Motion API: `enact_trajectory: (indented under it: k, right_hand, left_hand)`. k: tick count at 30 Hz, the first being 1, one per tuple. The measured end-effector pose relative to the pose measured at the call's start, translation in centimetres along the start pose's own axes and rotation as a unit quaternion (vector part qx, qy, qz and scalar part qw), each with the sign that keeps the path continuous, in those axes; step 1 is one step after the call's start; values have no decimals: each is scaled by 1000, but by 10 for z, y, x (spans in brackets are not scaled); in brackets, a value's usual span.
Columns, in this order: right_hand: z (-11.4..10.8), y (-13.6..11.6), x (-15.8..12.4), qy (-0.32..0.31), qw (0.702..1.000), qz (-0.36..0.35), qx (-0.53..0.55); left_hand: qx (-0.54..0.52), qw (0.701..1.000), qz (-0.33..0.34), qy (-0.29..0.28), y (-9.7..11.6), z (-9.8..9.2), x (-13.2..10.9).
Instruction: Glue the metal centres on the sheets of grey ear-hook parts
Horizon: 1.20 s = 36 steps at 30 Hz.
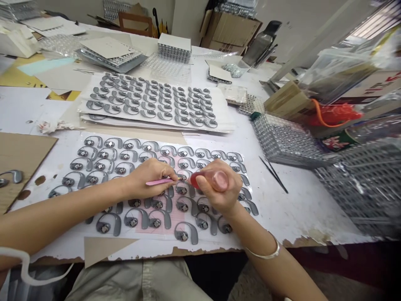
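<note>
My left hand (144, 179) is closed on pink tweezers (156, 182), whose tips reach one of the grey hook-shaped pieces in the middle of the sheet. Wrapped in my right hand (228, 193) is a small squeeze bottle (219, 180) with reddish contents, its narrow end turned left toward the tweezer tips. What the tips touch is too small to make out. Rows of grey ear-hook-shaped parts (186, 232), each with a round metallic disc, lie under and around both hands. A pink lined patch (177, 221) shows beneath some of them.
Behind lies a stack of sheets (227, 123) bearing more grey hooks. Black tweezers (274, 173) rest at right, near packed trays (282, 138) and bags. Cardboard (31, 154) with another hook is at left. A dark bottle (263, 42) stands at the back.
</note>
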State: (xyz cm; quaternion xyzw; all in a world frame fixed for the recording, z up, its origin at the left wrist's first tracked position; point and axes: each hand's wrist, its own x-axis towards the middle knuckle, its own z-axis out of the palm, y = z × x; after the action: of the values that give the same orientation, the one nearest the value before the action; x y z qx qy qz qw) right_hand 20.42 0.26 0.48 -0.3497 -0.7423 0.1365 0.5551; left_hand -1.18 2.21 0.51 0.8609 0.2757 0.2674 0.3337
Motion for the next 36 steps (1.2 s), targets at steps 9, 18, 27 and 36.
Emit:
enact_trajectory:
  k: [9, 18, 27, 36]
  right_hand:
    - [-76, 12, 42, 209, 925, 265, 176]
    - [-169, 38, 15, 242, 904, 277, 216]
    - [-185, 64, -4, 29, 917, 285, 276]
    - [-109, 46, 39, 50, 830, 473, 292]
  left_hand:
    - [28, 999, 5, 24, -4, 7, -6]
    - [65, 997, 24, 36, -3, 13, -10]
    - [14, 984, -78, 160, 2, -13, -12]
    - [46, 986, -54, 153, -12, -12, 17]
